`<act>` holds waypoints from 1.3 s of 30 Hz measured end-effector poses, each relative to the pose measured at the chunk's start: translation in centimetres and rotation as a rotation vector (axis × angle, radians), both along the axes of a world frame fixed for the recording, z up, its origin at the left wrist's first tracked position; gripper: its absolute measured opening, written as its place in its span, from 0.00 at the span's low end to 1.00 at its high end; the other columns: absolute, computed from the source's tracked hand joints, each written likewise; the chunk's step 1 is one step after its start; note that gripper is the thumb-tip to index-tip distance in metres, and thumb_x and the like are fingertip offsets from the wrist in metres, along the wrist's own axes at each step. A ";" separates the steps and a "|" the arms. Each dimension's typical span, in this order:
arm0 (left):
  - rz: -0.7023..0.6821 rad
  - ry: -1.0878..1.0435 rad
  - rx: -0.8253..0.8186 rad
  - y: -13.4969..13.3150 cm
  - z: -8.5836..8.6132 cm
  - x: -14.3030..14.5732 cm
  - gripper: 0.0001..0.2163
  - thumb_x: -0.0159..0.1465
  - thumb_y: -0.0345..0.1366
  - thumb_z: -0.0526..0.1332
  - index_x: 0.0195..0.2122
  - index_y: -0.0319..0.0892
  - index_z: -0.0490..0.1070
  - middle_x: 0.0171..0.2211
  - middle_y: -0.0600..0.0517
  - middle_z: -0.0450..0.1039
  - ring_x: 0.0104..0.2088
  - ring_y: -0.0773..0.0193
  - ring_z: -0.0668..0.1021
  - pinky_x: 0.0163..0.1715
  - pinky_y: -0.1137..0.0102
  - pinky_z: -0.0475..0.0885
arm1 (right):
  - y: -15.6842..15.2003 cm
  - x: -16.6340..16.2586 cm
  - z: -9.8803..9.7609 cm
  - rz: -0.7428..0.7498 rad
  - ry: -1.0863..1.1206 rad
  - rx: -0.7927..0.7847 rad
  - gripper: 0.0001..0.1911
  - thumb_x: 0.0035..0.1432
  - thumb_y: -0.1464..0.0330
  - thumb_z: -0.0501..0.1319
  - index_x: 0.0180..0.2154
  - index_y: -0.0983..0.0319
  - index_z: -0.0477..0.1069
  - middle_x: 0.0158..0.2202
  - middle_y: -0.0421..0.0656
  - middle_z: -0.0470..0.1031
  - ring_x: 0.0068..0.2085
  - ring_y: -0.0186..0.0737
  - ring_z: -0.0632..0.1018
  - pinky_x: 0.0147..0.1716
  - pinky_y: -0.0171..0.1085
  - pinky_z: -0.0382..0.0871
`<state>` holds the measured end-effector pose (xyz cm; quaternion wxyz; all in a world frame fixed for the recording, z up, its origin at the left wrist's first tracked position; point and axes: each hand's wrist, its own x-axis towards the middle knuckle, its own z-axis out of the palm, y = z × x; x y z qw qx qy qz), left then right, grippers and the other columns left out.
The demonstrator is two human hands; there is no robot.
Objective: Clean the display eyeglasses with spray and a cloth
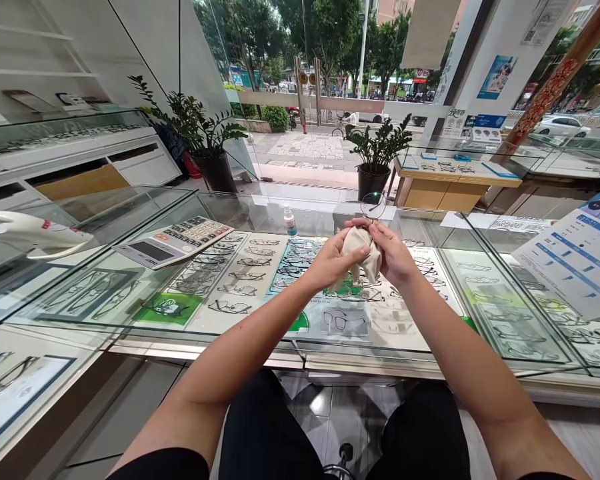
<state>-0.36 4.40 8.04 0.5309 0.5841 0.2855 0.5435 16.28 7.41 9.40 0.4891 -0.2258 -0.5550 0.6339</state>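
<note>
Above the glass counter [260,339], my left hand [334,259] is closed round a crumpled beige cloth [361,248]. My right hand [393,256] meets it from the other side, its fingers pinched at the cloth and at a thin-rimmed pair of eyeglasses [373,205]. One round lens sticks up beyond the fingertips; the rest of the eyeglasses is hidden by the cloth and fingers. A small clear spray bottle [290,223] with a white top stands on the counter, left of the hands.
A large calculator [175,241] lies on the counter to the left, near a white device [30,233]. Rows of spectacle frames [245,276] show beneath the glass. On the right stands a printed card [580,250]. Potted plants [375,150] stand beyond the counter.
</note>
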 end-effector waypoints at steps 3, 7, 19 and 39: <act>-0.010 0.013 -0.005 0.0 0.0 0.0 0.30 0.60 0.57 0.80 0.53 0.40 0.78 0.42 0.48 0.81 0.39 0.62 0.79 0.41 0.69 0.74 | 0.1 0.0 -0.1 -0.004 0.003 -0.002 0.25 0.58 0.43 0.77 0.49 0.52 0.87 0.60 0.44 0.86 0.54 0.49 0.83 0.53 0.44 0.81; -0.016 0.052 -0.005 0.1 0.0 -0.3 0.29 0.61 0.57 0.79 0.50 0.39 0.78 0.40 0.49 0.80 0.38 0.62 0.78 0.40 0.69 0.73 | 0.3 0.0 -0.3 -0.004 0.008 -0.006 0.26 0.59 0.43 0.77 0.49 0.52 0.87 0.60 0.44 0.86 0.54 0.49 0.84 0.55 0.44 0.81; 0.029 -0.032 0.004 -0.3 0.2 0.7 0.29 0.57 0.59 0.80 0.41 0.40 0.76 0.32 0.54 0.75 0.32 0.67 0.73 0.36 0.70 0.70 | -0.4 0.0 -0.3 0.005 -0.056 0.082 0.24 0.63 0.43 0.74 0.50 0.51 0.88 0.59 0.43 0.86 0.59 0.50 0.82 0.64 0.47 0.75; 0.150 0.044 0.082 0.5 0.0 0.1 0.32 0.64 0.70 0.70 0.31 0.40 0.73 0.26 0.55 0.67 0.29 0.67 0.67 0.31 0.69 0.63 | -1.5 -0.5 0.3 -0.195 -0.077 0.288 0.21 0.67 0.44 0.69 0.44 0.50 0.92 0.51 0.45 0.88 0.62 0.57 0.80 0.72 0.56 0.68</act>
